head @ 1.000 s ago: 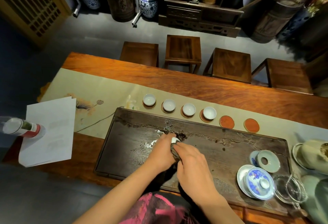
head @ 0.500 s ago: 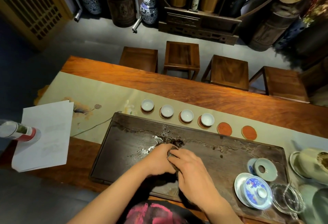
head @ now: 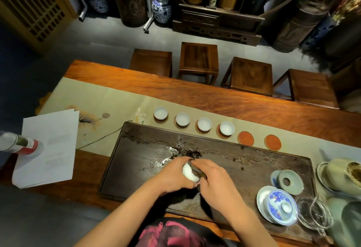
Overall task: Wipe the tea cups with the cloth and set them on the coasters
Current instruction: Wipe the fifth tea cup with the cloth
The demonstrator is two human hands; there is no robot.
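Note:
Over the dark wooden tea tray point(head: 136, 168), my left hand point(head: 173, 174) grips a small white tea cup point(head: 189, 172), tipped on its side. My right hand point(head: 213, 180) presses a dark cloth point(head: 196, 169) against the cup's rim; most of the cloth is hidden by my fingers. Beyond the tray, several white cups point(head: 160, 113) stand in a row on round coasters. To their right lie two bare orange coasters point(head: 245, 138), point(head: 272, 142).
A blue-and-white lidded gaiwan point(head: 279, 206), a celadon lid point(head: 291, 181) and a glass pitcher point(head: 314, 213) crowd the tray's right end. White papers point(head: 48, 145) and a bottle point(head: 19, 144) lie at the left. Wooden stools point(head: 198, 59) stand behind the table.
The cup has turned in my left hand so its white side shows more, and my right hand has shifted the cloth around it. Both hands stay over the tray's middle.

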